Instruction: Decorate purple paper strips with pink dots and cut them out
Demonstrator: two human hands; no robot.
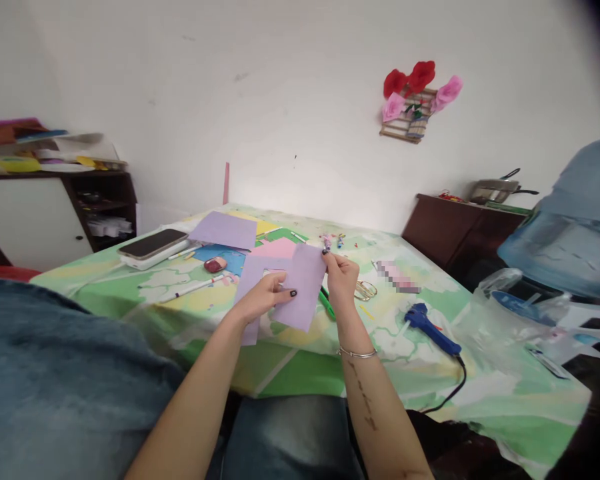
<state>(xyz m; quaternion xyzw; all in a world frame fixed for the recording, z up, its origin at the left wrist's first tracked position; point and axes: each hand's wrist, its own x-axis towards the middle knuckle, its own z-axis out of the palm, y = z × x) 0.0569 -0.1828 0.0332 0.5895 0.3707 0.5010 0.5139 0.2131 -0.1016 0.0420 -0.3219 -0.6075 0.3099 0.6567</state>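
Purple sheet (307, 283) at centre of frame, upper-right corner pinched between curled fingers of right hand (343, 273), left side held under thumb of loosely curled left hand (266, 295); second purple piece (250, 280) behind. Positioning step, presumably; any adjustment calling for light, even pinching.

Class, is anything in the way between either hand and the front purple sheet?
Nothing visible is: the right hand pinches the front purple sheet at its upper right corner, and the left hand has its thumb over it.
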